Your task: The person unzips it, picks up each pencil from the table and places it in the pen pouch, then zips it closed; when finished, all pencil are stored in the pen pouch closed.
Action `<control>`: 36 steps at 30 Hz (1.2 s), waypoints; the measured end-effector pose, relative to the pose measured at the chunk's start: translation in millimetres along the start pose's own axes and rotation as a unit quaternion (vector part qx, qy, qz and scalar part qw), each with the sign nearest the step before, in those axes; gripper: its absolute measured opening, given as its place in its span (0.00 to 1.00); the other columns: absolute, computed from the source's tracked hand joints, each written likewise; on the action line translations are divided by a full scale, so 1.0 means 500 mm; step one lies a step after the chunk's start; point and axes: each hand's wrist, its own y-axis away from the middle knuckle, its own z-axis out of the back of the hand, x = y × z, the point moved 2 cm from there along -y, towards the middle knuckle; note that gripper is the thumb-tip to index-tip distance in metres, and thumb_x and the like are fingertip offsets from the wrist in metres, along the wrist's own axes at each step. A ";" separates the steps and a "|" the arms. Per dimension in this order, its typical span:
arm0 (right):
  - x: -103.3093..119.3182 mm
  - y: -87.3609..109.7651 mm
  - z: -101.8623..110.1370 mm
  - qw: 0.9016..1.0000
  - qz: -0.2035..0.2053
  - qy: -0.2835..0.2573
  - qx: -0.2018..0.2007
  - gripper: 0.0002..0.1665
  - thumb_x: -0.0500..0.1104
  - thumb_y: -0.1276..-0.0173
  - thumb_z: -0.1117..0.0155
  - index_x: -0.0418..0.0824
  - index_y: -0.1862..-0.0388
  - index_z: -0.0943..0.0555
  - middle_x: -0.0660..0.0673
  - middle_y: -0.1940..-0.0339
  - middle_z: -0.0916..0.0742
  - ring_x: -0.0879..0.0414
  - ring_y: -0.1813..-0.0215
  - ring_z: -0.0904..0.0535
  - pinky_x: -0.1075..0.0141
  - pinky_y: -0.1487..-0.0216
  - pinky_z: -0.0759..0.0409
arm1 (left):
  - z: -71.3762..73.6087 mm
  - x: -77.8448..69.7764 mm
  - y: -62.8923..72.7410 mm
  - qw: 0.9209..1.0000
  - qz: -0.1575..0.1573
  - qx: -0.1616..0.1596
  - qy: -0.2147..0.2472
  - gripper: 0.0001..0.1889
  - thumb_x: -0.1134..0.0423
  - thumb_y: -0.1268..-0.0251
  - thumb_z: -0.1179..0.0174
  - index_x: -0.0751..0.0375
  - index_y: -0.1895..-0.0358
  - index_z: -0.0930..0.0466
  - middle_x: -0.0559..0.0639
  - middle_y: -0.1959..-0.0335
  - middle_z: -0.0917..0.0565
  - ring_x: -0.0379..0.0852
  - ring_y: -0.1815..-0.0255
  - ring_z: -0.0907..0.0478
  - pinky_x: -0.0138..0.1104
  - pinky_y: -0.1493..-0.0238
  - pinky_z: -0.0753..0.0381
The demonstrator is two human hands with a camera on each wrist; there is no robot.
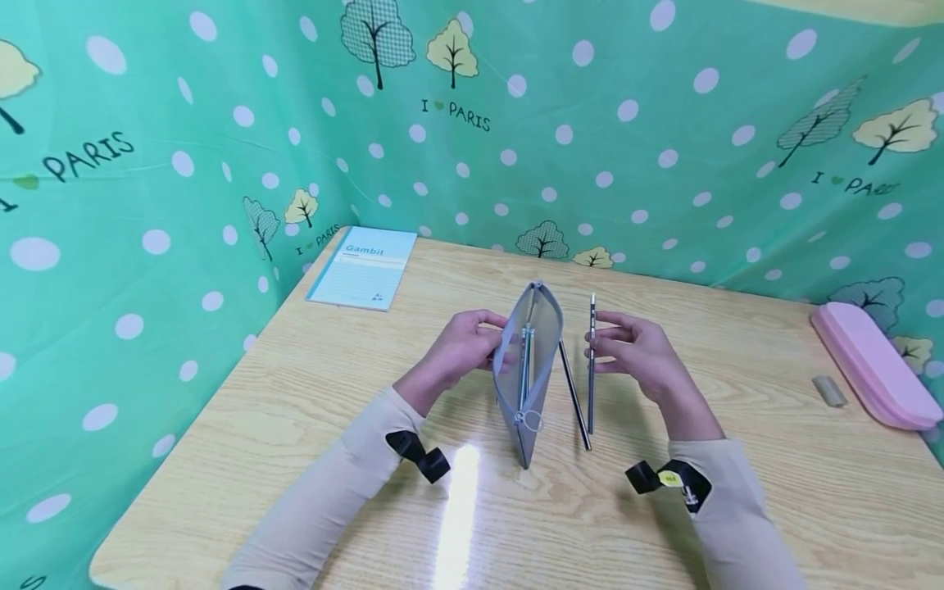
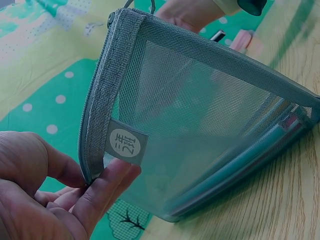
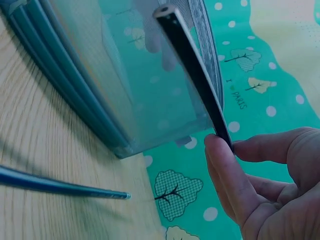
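A grey mesh zip pouch [image 1: 547, 340] stands on edge on the table with its zipped mouth open upward. My left hand [image 1: 460, 348] pinches the far part of its rim between thumb and fingers, beside a small cloth label [image 2: 125, 142]. Inside the pouch lie several teal and dark pencils [image 1: 525, 369]. To the right, my right hand [image 1: 634, 348] pinches a dark pencil [image 1: 592, 385] near its upper part, held apart from the pouch. Between that pencil and the pouch, another dark pencil [image 1: 575, 397] lies on the table.
A pink pencil case [image 1: 878, 360] sits at the table's right side, with a grey eraser [image 1: 829, 391] beside it. At the back left lies a notebook [image 1: 365, 266]. Green dotted cloth [image 1: 442, 180] hangs behind the wooden table [image 1: 295, 393].
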 end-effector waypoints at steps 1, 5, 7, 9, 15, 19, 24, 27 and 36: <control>0.003 0.000 -0.002 1.000 0.002 -0.003 -0.001 0.36 0.29 0.24 0.44 0.23 0.21 0.43 0.51 0.58 0.13 0.64 0.61 0.14 0.68 0.56 0.10 | 0.000 0.000 0.000 1.000 -0.001 0.000 0.001 0.17 0.76 0.29 0.52 0.73 0.41 0.23 0.67 0.49 0.12 0.56 0.58 0.10 0.42 0.56 0.08; 0.011 0.001 -0.010 1.000 0.006 -0.010 -0.005 0.36 0.28 0.24 0.44 0.24 0.21 0.43 0.53 0.60 0.13 0.64 0.62 0.13 0.68 0.57 0.09 | 0.001 -0.001 0.001 1.000 -0.001 0.003 0.002 0.17 0.76 0.29 0.52 0.72 0.41 0.24 0.68 0.49 0.12 0.56 0.58 0.10 0.42 0.56 0.08; 0.014 0.002 -0.014 1.000 0.006 -0.011 -0.008 0.37 0.29 0.24 0.44 0.26 0.20 0.43 0.55 0.61 0.13 0.63 0.61 0.13 0.68 0.57 0.09 | 0.001 -0.001 0.001 1.000 -0.001 0.004 0.003 0.17 0.76 0.29 0.52 0.73 0.41 0.24 0.68 0.48 0.13 0.55 0.59 0.10 0.42 0.56 0.08; 0.017 0.002 -0.017 1.000 0.006 -0.010 -0.012 0.38 0.30 0.24 0.43 0.28 0.19 0.44 0.55 0.61 0.14 0.63 0.61 0.13 0.68 0.57 0.09 | 0.000 -0.001 0.001 1.000 -0.001 0.006 0.006 0.17 0.76 0.29 0.53 0.73 0.41 0.24 0.68 0.48 0.13 0.55 0.59 0.10 0.42 0.56 0.08; 0.025 0.003 -0.030 1.000 0.009 -0.011 -0.018 0.40 0.31 0.24 0.43 0.31 0.18 0.45 0.49 0.57 0.14 0.62 0.61 0.12 0.67 0.57 0.09 | -0.001 -0.001 0.001 1.000 0.001 0.005 0.001 0.16 0.75 0.28 0.51 0.72 0.41 0.23 0.66 0.50 0.12 0.56 0.58 0.10 0.42 0.56 0.08; 0.031 0.005 -0.038 1.000 0.013 -0.010 -0.021 0.39 0.31 0.23 0.43 0.33 0.18 0.44 0.51 0.57 0.14 0.63 0.61 0.13 0.68 0.56 0.10 | -0.001 0.000 0.002 1.000 0.003 0.002 -0.002 0.16 0.75 0.28 0.51 0.71 0.41 0.23 0.64 0.50 0.11 0.56 0.58 0.09 0.42 0.56 0.08; 0.043 0.008 -0.049 0.999 0.023 -0.016 -0.025 0.39 0.32 0.24 0.43 0.34 0.17 0.44 0.48 0.55 0.14 0.63 0.61 0.13 0.68 0.56 0.10 | -0.001 -0.001 0.003 1.000 -0.001 0.004 0.004 0.16 0.75 0.29 0.52 0.72 0.41 0.23 0.66 0.50 0.12 0.56 0.59 0.09 0.42 0.56 0.08; 0.047 0.007 -0.055 0.999 0.026 -0.020 -0.026 0.40 0.32 0.24 0.43 0.34 0.17 0.44 0.46 0.54 0.14 0.63 0.62 0.14 0.68 0.56 0.10 | 0.000 0.001 0.001 1.000 -0.006 0.007 0.004 0.16 0.75 0.29 0.52 0.73 0.41 0.23 0.67 0.51 0.11 0.55 0.59 0.09 0.43 0.56 0.08; 0.059 -0.001 -0.078 0.998 0.035 -0.035 -0.023 0.39 0.30 0.25 0.43 0.33 0.18 0.43 0.50 0.59 0.16 0.63 0.63 0.15 0.69 0.58 0.10 | 0.001 0.000 -0.001 1.000 -0.006 0.004 0.006 0.16 0.76 0.29 0.52 0.73 0.42 0.23 0.66 0.51 0.11 0.55 0.60 0.09 0.43 0.56 0.08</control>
